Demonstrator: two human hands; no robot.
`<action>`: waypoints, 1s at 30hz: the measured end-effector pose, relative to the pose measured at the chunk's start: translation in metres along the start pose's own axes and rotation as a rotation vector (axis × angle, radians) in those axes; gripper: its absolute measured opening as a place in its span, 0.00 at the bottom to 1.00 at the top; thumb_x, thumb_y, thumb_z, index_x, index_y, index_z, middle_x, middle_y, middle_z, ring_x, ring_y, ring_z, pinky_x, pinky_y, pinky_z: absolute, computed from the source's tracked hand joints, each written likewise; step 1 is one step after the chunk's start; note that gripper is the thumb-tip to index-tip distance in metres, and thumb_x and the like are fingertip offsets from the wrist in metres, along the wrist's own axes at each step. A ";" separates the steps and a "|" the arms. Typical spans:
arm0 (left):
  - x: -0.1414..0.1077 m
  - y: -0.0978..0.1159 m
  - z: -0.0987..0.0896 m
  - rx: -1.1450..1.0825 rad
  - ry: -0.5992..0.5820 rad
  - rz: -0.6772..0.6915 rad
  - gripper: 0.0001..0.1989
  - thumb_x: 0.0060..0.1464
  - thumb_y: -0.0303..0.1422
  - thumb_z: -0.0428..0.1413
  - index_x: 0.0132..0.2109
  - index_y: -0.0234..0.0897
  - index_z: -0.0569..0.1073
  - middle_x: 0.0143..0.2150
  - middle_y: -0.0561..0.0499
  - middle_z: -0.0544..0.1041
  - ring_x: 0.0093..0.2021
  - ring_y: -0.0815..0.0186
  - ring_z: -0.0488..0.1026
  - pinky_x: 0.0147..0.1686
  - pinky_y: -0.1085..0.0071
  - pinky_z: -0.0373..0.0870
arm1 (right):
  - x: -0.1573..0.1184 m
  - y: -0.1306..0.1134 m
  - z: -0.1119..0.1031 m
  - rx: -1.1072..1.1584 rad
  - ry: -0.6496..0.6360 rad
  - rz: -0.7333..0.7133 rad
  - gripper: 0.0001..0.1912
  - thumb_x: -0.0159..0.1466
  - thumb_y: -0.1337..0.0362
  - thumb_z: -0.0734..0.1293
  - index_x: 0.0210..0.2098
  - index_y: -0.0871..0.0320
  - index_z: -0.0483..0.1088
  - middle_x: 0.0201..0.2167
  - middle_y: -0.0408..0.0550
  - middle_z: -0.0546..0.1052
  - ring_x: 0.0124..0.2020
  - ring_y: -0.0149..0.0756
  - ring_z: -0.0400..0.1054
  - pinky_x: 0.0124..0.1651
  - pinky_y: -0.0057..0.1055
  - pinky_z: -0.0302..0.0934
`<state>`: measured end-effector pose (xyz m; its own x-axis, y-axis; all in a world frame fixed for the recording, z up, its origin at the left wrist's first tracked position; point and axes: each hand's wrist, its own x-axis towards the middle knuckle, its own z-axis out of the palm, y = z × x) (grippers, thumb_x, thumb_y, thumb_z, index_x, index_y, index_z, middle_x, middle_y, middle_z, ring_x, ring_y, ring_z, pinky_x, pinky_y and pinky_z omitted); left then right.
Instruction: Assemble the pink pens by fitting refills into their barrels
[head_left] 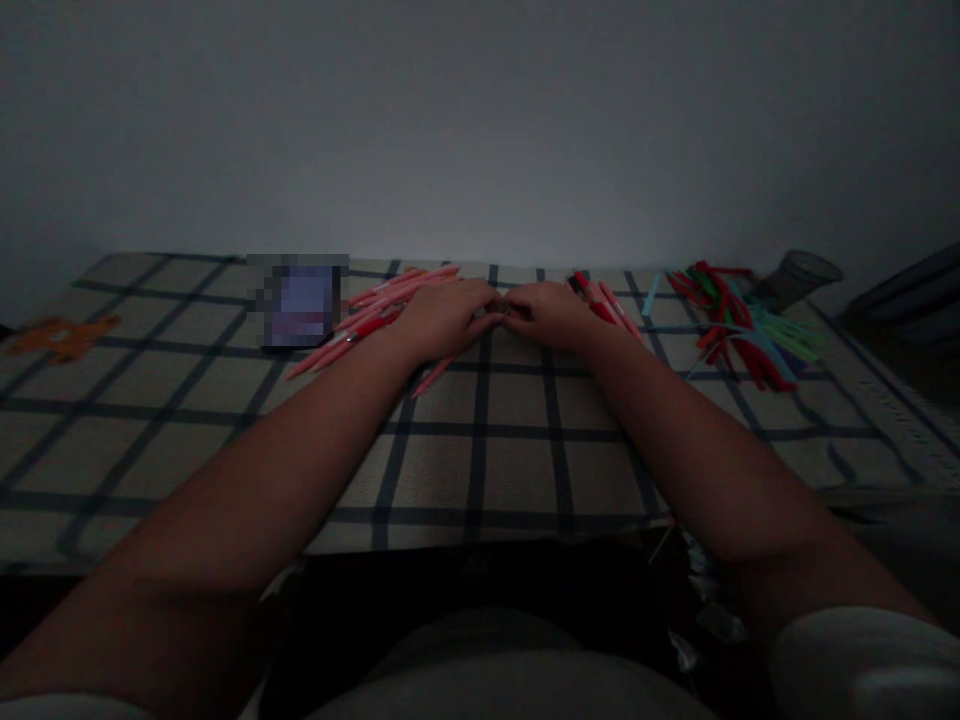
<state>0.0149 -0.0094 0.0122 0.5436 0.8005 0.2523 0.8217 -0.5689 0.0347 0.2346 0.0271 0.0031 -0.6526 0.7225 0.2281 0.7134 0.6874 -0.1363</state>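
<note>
Over the middle of the checked tablecloth (517, 470), both my hands meet with their fingertips close together. My left hand (448, 312) is closed in a pinch, and my right hand (551, 312) pinches from the other side. Whatever lies between the fingertips is too small and dark to name. Beside my left hand lies a spread of pink and red pens (360, 322), partly covered by the hand and forearm. One pink pen (433, 376) lies just below that hand. More red and pink pens (616, 306) stick out past my right hand and wrist.
A phone or tablet (304, 305), blurred out, lies at the back left. An orange bear-like shape (64, 338) is at the far left. On the right are red, green and blue strips (739, 335) and a see-through cup (799, 278). A wall (480, 130) rises behind the table.
</note>
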 end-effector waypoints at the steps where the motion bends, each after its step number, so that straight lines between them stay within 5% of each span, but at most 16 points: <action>1: 0.000 0.001 -0.001 0.003 -0.006 0.000 0.19 0.74 0.43 0.50 0.60 0.39 0.79 0.58 0.41 0.83 0.60 0.51 0.79 0.54 0.59 0.73 | 0.000 0.000 0.000 0.002 -0.010 0.001 0.13 0.71 0.60 0.64 0.42 0.59 0.80 0.38 0.53 0.83 0.36 0.41 0.67 0.38 0.35 0.48; 17: 0.003 0.003 0.010 -0.031 -0.045 0.107 0.18 0.77 0.41 0.50 0.64 0.44 0.78 0.62 0.47 0.80 0.60 0.56 0.79 0.54 0.64 0.72 | 0.002 -0.002 0.005 0.001 -0.032 0.001 0.10 0.69 0.63 0.67 0.34 0.58 0.79 0.34 0.50 0.81 0.33 0.38 0.65 0.38 0.34 0.47; 30: 0.001 0.004 0.002 0.003 0.019 -0.011 0.18 0.75 0.42 0.50 0.58 0.39 0.80 0.58 0.42 0.83 0.60 0.51 0.79 0.52 0.61 0.73 | 0.001 0.002 0.004 0.017 0.023 -0.009 0.19 0.74 0.56 0.63 0.48 0.59 0.83 0.46 0.56 0.86 0.44 0.45 0.74 0.44 0.36 0.55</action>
<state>0.0185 -0.0106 0.0107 0.5315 0.8029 0.2699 0.8280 -0.5596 0.0342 0.2344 0.0290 -0.0005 -0.6525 0.7149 0.2514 0.7033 0.6948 -0.1504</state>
